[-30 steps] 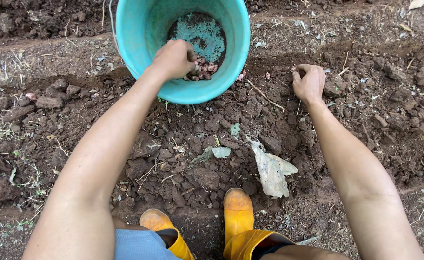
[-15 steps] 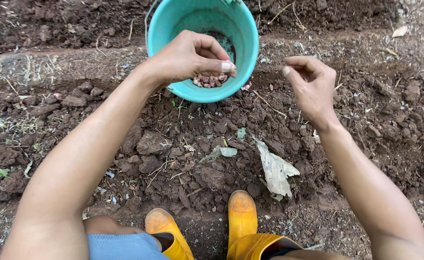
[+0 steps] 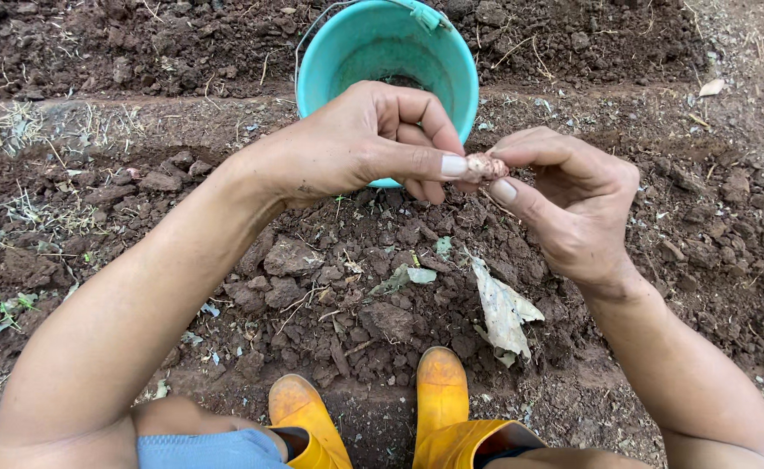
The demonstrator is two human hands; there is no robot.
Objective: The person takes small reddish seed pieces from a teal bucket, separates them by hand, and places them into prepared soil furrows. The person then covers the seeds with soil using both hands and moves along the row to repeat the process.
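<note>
My left hand (image 3: 360,143) and my right hand (image 3: 569,204) meet above the dug soil, just in front of a teal bucket (image 3: 451,69). Between the fingertips of both hands sits a small pale pinkish bulb (image 3: 484,166), pinched by left thumb and fingers and touched by the right thumb and forefinger. The left hand covers the bucket's near rim. The bucket's inside is mostly hidden.
Loose clods of dark brown soil (image 3: 312,269) fill the bed. A dry pale leaf (image 3: 503,308) lies to the right of centre. My two yellow boots (image 3: 438,395) stand at the bottom edge. A raised earth ridge (image 3: 139,43) runs behind the bucket.
My left hand came out of the bucket with a small bulb and moved toward me. My right hand lifted off the soil and met it at the bulb.
</note>
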